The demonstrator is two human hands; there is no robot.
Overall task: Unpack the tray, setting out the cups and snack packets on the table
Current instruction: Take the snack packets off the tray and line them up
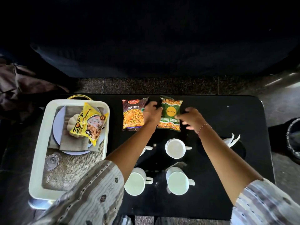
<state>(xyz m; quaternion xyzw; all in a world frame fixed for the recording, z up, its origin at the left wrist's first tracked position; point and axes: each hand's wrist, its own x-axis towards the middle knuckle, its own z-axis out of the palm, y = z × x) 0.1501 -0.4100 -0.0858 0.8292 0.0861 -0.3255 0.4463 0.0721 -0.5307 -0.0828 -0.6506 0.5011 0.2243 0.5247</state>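
While both hands (152, 111) (190, 118) pinch its side edges, the green packet (171, 113) lies lengthwise away from the person

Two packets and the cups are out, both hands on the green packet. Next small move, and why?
Probably let go of the green packet and send the left hand to the yellow packet. The green one already lies flat on the table beside the Mixture packet, while the yellow one is the only snack left in the tray. The right hand is blurred.
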